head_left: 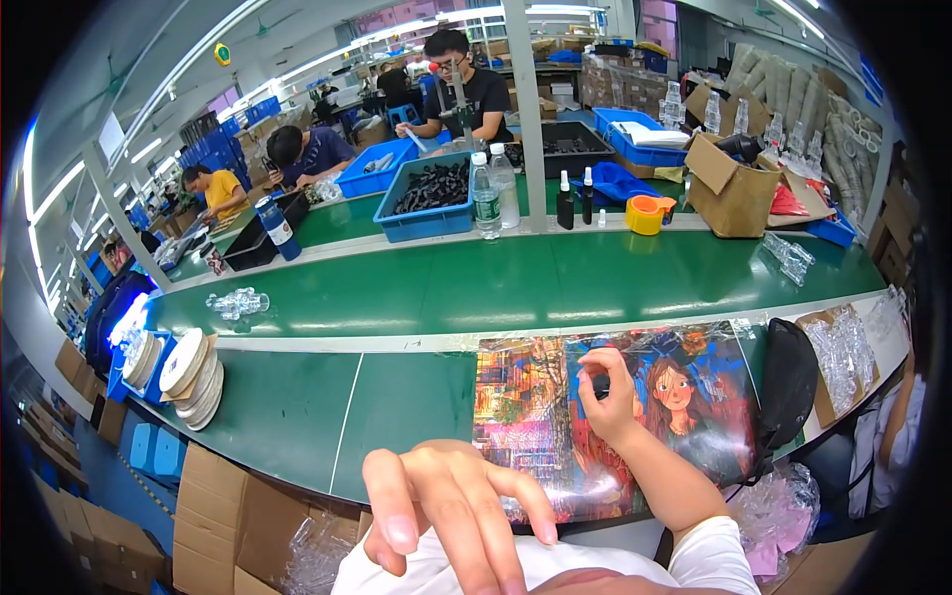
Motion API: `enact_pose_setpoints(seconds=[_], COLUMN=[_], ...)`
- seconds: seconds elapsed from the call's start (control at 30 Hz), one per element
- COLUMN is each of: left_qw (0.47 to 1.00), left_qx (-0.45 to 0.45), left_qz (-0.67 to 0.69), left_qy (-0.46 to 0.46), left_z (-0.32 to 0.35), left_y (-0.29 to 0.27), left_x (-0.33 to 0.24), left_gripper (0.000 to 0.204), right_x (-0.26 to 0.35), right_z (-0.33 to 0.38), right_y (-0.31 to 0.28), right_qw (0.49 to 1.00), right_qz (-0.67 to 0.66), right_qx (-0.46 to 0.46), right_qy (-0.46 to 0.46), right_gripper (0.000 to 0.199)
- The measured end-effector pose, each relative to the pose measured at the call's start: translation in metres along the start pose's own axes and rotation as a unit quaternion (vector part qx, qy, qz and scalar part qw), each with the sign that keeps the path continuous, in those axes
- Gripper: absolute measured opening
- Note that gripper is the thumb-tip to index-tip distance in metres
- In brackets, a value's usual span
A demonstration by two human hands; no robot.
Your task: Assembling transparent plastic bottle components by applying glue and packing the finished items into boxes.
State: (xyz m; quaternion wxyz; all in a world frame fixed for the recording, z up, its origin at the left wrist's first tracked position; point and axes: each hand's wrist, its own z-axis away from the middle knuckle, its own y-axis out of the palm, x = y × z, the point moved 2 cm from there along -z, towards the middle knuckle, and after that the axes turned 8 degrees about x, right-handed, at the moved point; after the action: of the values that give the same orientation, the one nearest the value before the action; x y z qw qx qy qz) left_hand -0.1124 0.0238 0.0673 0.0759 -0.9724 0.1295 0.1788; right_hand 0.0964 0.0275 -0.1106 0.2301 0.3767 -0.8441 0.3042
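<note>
Green bench: the worktop runs across the view, bending with the lens, with a second green belt behind it.
Hidden or cut off: the left hand is very close to the camera and blurred; its palm and wrist run out at the lower edge. The near edge of the picture pack is covered by both arms, and glare on the wrap washes out parts of the print.
Left stack: round white discs lean in a pile at the bench's left edge, well apart from the hands.
Left hand: raised above the bench edge, fingers spread and curled down, gripping nothing that shows.
Picture pack: a flat wrapped print lies on the near bench, centre right, long axis left to right, its top edge toward the far belt.
Look: glossy clear wrap, a colourful street scene at left, a cartoon girl at right.
Right hand: the right hand rests on the pack's middle, fingertips pinched together on the wrap.
Right side: a black pouch lies just beside the pack.
</note>
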Motion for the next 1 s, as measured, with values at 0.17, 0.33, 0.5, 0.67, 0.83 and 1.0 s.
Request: enact_pose_setpoints(seconds=[0.17,0.33,0.5,0.67,0.83,1.0], left_qw=[1.000,0.999,0.999,0.998,0.999,0.999], left_qx=[-0.021,-0.011,-0.009,-0.012,-0.012,0.031], left_qz=[0.012,0.033,0.051,0.056,0.044,0.021], left_qy=[0.010,0.019,0.004,0.001,0.005,0.030], left_z=[0.000,-0.001,-0.004,-0.004,0.001,0.010], left_y=[0.002,-0.001,-0.001,-0.001,0.001,-0.006], left_x=[0.001,0.002,-0.001,-0.003,-0.001,0.001], left_gripper=[0.030,0.029,0.030,0.030,0.030,0.033], right_x=[0.000,-0.001,0.000,-0.001,-0.001,0.000], right_z=[-0.001,0.000,-0.001,-0.002,0.000,0.002], right_y=[0.001,0.001,0.000,0.003,0.001,-0.006], right_qw=[1.000,1.000,1.000,1.000,1.000,1.000], right_qz=[-0.003,0.002,0.005,0.006,0.006,0.012], right_qx=[0.001,0.004,0.005,0.004,0.005,-0.012], right_qy=[-0.003,-0.002,-0.006,-0.006,-0.008,-0.005], right_gripper=[0.021,0.022,0.022,0.023,0.023,0.021])
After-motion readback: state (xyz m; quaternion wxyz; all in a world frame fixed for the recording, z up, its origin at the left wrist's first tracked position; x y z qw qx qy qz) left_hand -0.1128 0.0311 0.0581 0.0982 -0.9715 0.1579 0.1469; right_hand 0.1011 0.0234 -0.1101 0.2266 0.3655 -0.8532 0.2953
